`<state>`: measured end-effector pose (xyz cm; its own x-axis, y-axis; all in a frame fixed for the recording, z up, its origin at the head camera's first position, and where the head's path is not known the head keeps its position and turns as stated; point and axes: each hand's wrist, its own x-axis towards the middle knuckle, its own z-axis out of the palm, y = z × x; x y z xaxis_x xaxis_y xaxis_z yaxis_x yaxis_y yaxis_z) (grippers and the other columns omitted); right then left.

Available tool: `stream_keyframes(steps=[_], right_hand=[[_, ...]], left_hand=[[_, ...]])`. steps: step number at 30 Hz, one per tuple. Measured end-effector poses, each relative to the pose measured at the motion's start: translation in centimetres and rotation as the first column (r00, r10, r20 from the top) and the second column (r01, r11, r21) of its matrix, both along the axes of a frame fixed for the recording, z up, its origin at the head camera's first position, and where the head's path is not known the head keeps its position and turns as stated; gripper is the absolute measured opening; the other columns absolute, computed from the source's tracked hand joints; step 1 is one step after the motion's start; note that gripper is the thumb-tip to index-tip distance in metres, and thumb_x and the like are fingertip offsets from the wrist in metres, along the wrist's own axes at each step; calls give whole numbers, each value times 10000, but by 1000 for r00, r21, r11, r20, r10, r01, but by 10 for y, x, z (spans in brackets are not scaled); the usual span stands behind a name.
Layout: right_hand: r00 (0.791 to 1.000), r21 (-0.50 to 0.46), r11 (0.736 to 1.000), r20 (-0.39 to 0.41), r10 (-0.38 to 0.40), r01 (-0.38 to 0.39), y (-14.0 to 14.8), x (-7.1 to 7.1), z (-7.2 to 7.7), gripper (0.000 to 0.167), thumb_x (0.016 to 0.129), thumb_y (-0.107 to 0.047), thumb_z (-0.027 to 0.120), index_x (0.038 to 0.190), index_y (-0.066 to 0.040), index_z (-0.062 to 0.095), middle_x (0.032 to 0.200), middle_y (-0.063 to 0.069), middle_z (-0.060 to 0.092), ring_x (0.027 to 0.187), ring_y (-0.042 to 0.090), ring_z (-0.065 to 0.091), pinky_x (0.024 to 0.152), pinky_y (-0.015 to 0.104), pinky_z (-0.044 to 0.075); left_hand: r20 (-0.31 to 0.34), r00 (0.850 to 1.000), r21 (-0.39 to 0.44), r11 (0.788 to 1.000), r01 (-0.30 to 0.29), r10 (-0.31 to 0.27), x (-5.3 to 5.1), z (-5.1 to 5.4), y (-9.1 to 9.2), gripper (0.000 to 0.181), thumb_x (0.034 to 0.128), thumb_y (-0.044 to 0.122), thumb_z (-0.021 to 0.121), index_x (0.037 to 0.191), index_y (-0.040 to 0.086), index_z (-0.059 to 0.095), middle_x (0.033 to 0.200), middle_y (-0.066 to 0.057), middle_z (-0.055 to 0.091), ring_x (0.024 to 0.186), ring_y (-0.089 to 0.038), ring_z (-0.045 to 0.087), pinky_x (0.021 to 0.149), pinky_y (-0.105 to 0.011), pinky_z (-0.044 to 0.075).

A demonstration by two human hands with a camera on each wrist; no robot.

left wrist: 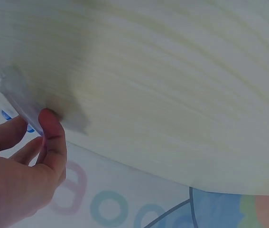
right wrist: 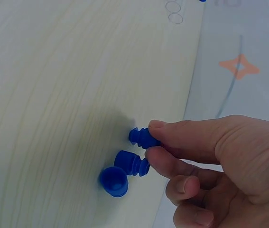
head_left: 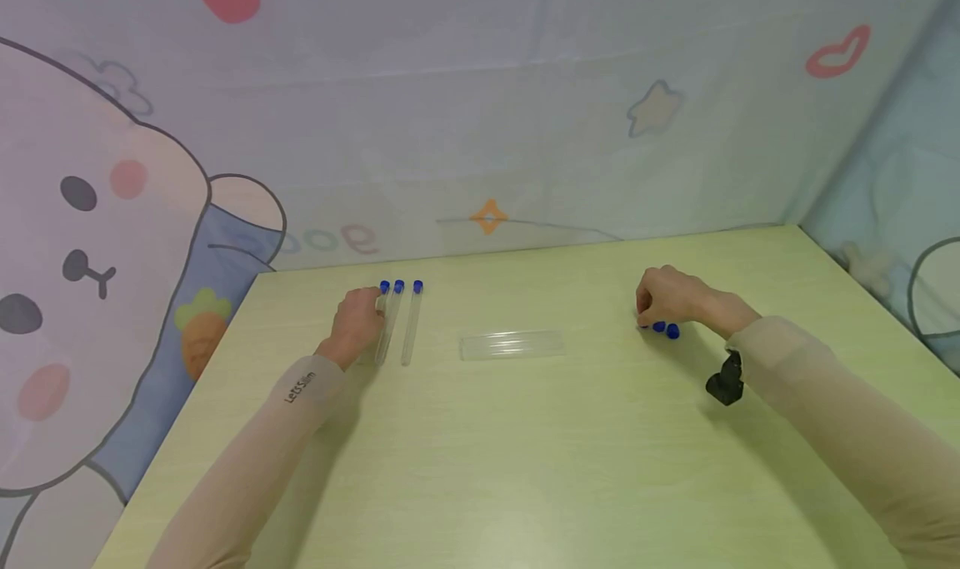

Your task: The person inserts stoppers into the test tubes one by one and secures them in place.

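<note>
At the left of the table, my left hand (head_left: pixel 356 323) pinches a clear test tube (left wrist: pixel 21 107) between thumb and fingers; the hand hides much of it in the head view. Just right of that hand lie test tubes capped with blue stoppers, the outermost being a capped tube (head_left: pixel 412 327). Over on the right side, my right hand (head_left: pixel 675 292) pinches a blue ribbed stopper (right wrist: pixel 143 137) between thumb and index finger, low over the table. Close under it sit two more stoppers, one on its side (right wrist: pixel 126 161) and one showing its round end (right wrist: pixel 114 181).
Several clear tubes without stoppers (head_left: pixel 512 346) lie side by side mid-table, between the hands. A black device (head_left: pixel 726 379) hangs by the right wrist. A printed cloth (head_left: pixel 450 136) stands along the back edge of the pale wooden table (head_left: pixel 480 469).
</note>
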<state>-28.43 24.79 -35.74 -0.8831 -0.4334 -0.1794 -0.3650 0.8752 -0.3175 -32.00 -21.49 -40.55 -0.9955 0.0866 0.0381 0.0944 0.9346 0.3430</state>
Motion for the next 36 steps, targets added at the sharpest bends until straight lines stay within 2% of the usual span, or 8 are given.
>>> stream_keyframes(steps=[6, 9, 13, 17, 22, 29, 36], right_hand=[[1000, 1, 1000, -12, -1, 1, -1, 1, -1, 65, 844, -100, 707, 826, -41, 726, 740, 58, 677, 594, 134, 545, 548, 274, 447], [1000, 2, 1000, -17, 2, -2, -1, 1, -2, 65, 848, -94, 704, 827, -37, 728, 742, 62, 680, 588, 132, 550, 553, 280, 457], [1000, 4, 1000, -18, 2, -2, -2, 1, -2, 65, 852, -87, 701, 824, -35, 728, 737, 68, 682, 580, 132, 556, 556, 285, 466], [1000, 11, 1000, -18, 0, 0, -2, 1, -3, 63, 854, -81, 700, 819, -36, 725, 730, 67, 678, 581, 135, 552, 559, 285, 464], [1000, 18, 1000, -22, -3, 4, -1, 1, -3, 67, 855, -82, 700, 809, -40, 723, 721, 67, 677, 584, 135, 551, 569, 289, 465], [999, 1, 1000, -41, 24, -24, -1, -1, -6, 62, 850, -61, 700, 804, -26, 724, 720, 61, 675, 589, 127, 559, 595, 303, 491], [998, -13, 999, -56, 38, -39, 0, 0, -7, 65, 847, -58, 703, 793, -27, 725, 715, 49, 674, 589, 122, 552, 604, 300, 489]], left_hand=[[12, 1000, -11, 1000, -7, 7, 2, 1, 1, 409, 949, 7, 448, 1351, -69, 478, 1372, -291, 499, 1262, -454, 486, 1008, -531, 449], [5, 1000, -29, 999, -12, 12, 3, 3, 3, 359, 969, 36, 417, 1294, -84, 509, 1286, -304, 540, 1198, -446, 521, 982, -526, 462], [-30, 999, -51, 998, -25, 24, 7, 5, 7, 312, 981, 53, 382, 1204, -94, 543, 1161, -295, 549, 1079, -426, 536, 887, -530, 494], [-83, 996, -60, 998, -21, 16, 10, 8, 16, 304, 956, 40, 408, 1187, -87, 559, 1145, -278, 534, 1038, -410, 511, 799, -515, 514], [-118, 993, -77, 997, 11, -20, 12, 14, 31, 307, 963, 54, 429, 1205, -79, 565, 1162, -266, 533, 1038, -386, 494, 773, -488, 518], [-123, 988, -90, 993, 80, -90, 14, 17, 49, 300, 964, 70, 447, 1205, -60, 571, 1128, -242, 541, 1038, -382, 491, 768, -471, 518], [-137, 978, -103, 984, 142, -155, 18, 20, 67, 322, 976, 106, 512, 1265, -23, 573, 1185, -227, 579, 1086, -396, 514, 861, -462, 509]])
